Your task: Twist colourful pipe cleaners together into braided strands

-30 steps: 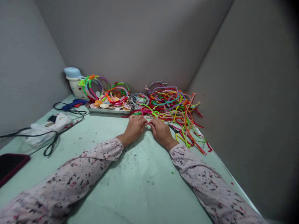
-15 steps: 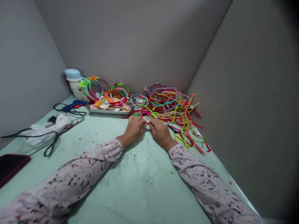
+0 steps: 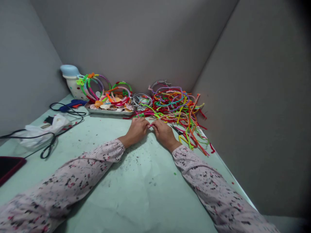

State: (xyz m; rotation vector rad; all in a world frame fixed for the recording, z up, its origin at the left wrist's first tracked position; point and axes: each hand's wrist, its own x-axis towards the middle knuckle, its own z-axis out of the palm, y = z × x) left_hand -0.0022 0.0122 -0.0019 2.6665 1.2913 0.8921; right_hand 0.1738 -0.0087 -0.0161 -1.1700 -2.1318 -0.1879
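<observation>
Together, left hand (image 3: 138, 130) and right hand (image 3: 164, 133), nearly closed, pinch a pink strand (image 3: 150, 126).

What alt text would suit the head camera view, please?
The left hand and right hand pinch a pink pipe cleaner at a pale green table. Beyond them, a metal tray holds fuzzy headbands beside a multicolored pipe-cleaner heap; scissors lie near the right hand.

A spotted white container (image 3: 75, 86) with a pale blue lid (image 3: 70, 70) stood near the grey wall (image 3: 145, 38) — nearer lay a blue object (image 3: 69, 105), a black cable (image 3: 52, 140) crossing a white plastic bag (image 3: 41, 129), and a red-edged, dark-screened device (image 3: 9, 166).
</observation>
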